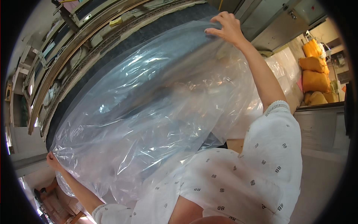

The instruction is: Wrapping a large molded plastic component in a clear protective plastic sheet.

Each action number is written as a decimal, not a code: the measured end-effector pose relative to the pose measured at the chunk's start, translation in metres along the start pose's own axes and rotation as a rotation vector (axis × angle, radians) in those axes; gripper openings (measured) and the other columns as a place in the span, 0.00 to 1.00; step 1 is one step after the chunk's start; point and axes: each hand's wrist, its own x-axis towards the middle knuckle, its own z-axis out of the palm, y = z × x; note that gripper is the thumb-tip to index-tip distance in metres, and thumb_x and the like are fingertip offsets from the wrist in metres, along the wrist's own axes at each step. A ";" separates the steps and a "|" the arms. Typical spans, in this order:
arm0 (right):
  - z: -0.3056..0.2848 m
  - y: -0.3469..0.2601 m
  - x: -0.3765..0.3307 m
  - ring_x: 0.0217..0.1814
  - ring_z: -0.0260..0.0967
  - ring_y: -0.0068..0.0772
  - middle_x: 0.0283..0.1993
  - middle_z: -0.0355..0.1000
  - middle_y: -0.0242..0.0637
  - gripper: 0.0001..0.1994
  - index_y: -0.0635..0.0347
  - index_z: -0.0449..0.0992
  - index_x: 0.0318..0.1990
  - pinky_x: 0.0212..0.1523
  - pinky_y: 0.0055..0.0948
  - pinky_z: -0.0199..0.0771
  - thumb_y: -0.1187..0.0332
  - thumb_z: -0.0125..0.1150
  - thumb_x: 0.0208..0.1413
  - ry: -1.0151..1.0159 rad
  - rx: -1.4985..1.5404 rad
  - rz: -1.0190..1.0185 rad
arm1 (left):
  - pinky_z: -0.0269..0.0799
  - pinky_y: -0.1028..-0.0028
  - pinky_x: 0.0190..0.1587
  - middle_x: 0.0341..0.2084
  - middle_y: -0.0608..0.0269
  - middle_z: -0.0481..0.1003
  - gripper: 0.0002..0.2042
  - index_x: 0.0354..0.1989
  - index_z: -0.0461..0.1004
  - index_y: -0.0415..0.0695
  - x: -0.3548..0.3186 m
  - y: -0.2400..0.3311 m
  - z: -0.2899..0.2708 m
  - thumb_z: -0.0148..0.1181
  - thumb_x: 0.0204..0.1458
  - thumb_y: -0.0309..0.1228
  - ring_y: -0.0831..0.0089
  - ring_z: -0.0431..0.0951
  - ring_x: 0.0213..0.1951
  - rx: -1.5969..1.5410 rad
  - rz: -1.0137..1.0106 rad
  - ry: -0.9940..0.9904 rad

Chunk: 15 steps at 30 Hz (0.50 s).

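Observation:
A wide, clear plastic sheet (149, 123) spreads in wrinkled, shiny folds over a dark work surface and hangs down in front of my body. At the far left, my left hand (54, 161) is closed on the sheet's gathered edge. My right hand (228, 29) reaches out at the upper right, by the sheet's far corner. Its thumb and fingers stand apart, and the thumb tip lies at or very near the plastic; whether it touches, I cannot tell. Much of what lies under the sheet is blurred by its glare.
The dark table surface (123, 43) shows along the sheet's far side. Beyond it runs a machine frame with long rails (71, 56) and a small yellow item (115, 22). Metal cabinet doors (276, 26) stand at the upper right, and stacked orange-yellow bundles (315, 74) farther right.

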 end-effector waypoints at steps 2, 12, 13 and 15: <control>-0.008 0.004 0.016 0.45 0.60 0.31 0.38 0.68 0.27 0.15 0.52 0.75 0.34 0.46 0.31 0.59 0.53 0.62 0.45 -0.183 0.072 0.040 | 0.66 0.69 0.30 0.23 0.55 0.74 0.16 0.32 0.74 0.36 0.000 0.015 0.006 0.55 0.51 0.40 0.64 0.71 0.25 0.006 -0.009 -0.005; -0.016 -0.015 0.040 0.25 0.59 0.16 0.22 0.63 0.23 0.10 0.59 0.73 0.30 0.28 0.19 0.58 0.61 0.53 0.53 -0.376 1.385 0.505 | 0.66 0.70 0.36 0.32 0.55 0.74 0.16 0.35 0.75 0.40 -0.014 0.049 -0.024 0.54 0.52 0.43 0.63 0.72 0.31 0.041 -0.215 -0.082; 0.000 -0.011 0.035 0.24 0.59 0.18 0.20 0.64 0.25 0.11 0.58 0.72 0.27 0.27 0.22 0.59 0.60 0.53 0.52 -0.353 0.990 0.353 | 0.67 0.70 0.37 0.33 0.55 0.74 0.17 0.36 0.75 0.40 -0.009 0.058 -0.035 0.53 0.53 0.43 0.63 0.72 0.32 0.006 -0.208 -0.053; 0.027 -0.013 0.030 0.22 0.62 0.25 0.18 0.65 0.29 0.14 0.56 0.70 0.21 0.26 0.28 0.60 0.57 0.54 0.49 -0.345 0.434 0.230 | 0.67 0.71 0.38 0.34 0.55 0.75 0.17 0.38 0.75 0.39 -0.013 0.076 -0.043 0.53 0.53 0.42 0.63 0.73 0.34 0.024 -0.134 0.066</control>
